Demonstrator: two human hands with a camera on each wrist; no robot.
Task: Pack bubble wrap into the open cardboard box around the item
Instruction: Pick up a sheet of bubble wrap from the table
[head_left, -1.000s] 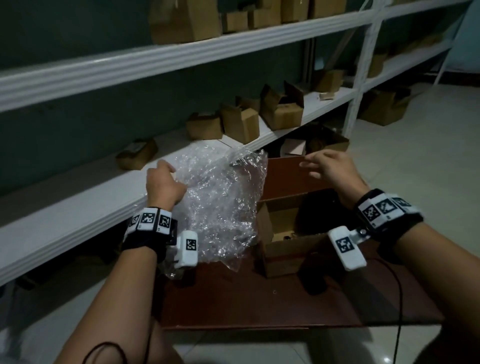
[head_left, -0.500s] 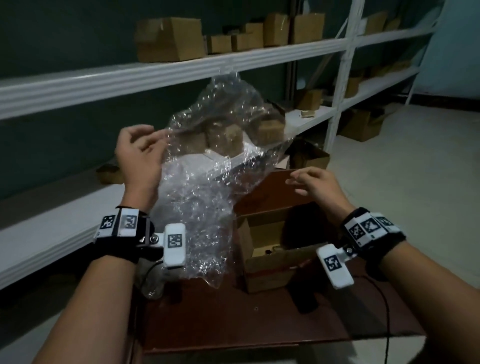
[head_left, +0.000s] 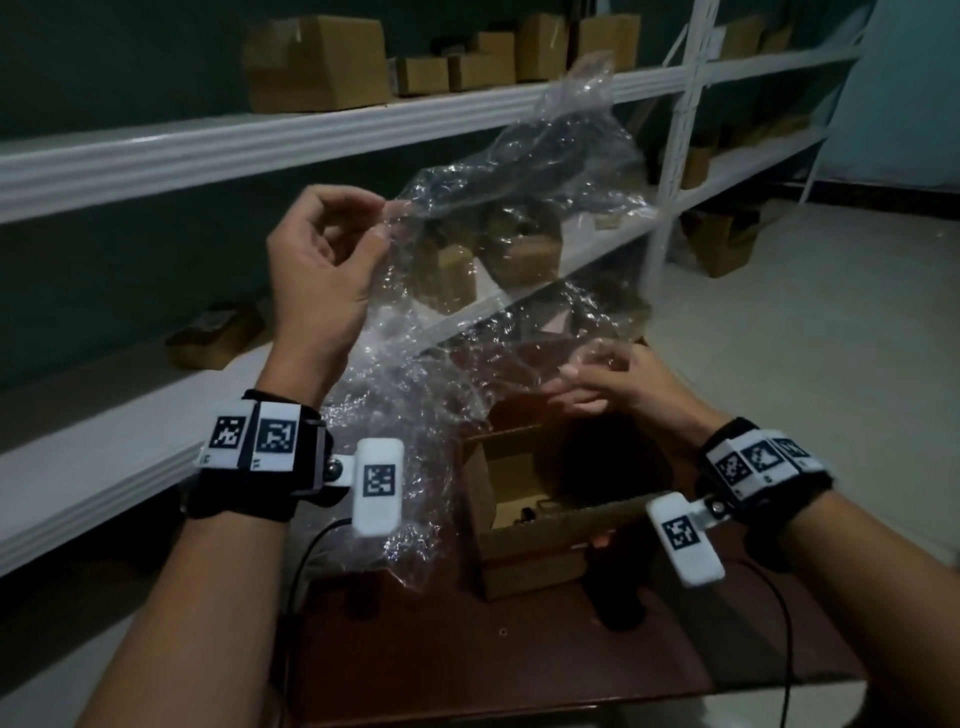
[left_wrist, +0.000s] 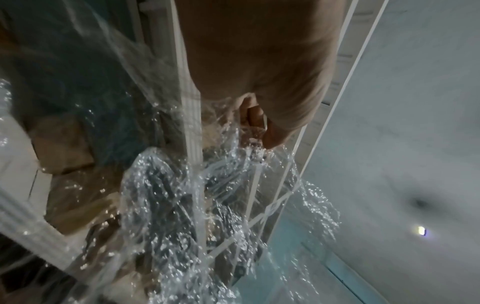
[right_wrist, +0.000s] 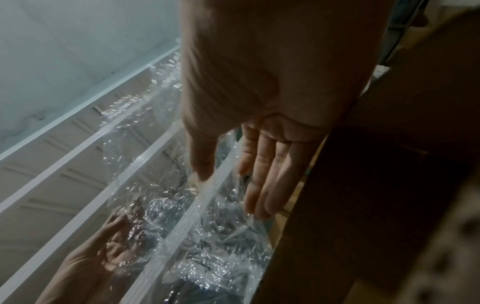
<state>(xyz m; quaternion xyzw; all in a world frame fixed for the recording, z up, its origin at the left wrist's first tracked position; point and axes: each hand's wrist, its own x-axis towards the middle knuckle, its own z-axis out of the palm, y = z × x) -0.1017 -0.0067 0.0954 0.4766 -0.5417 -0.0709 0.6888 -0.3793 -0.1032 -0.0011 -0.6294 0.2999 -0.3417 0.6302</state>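
A clear sheet of bubble wrap (head_left: 498, 291) hangs spread in the air above the open cardboard box (head_left: 524, 551), which stands on the dark red table (head_left: 467, 660). My left hand (head_left: 382, 228) is raised at the left and pinches the sheet's upper edge between thumb and fingers; the left wrist view shows the curled fingers (left_wrist: 255, 118) on the bubble wrap (left_wrist: 182, 195). Above the box's far flap, my right hand (head_left: 563, 387) touches the sheet's lower part with straight fingers (right_wrist: 259, 185). Something small and dark lies inside the box; I cannot make it out.
White shelving (head_left: 260, 140) runs along the left and back, carrying several cardboard boxes (head_left: 317, 62). More boxes (head_left: 722, 244) sit on the tiled floor at the right. A black cable (head_left: 296, 582) hangs from my left wrist over the table's near edge.
My left hand has lifted the bubble wrap off the shelf and up above the box, so that it hangs spread out. My right hand has moved left to touch its lower part.
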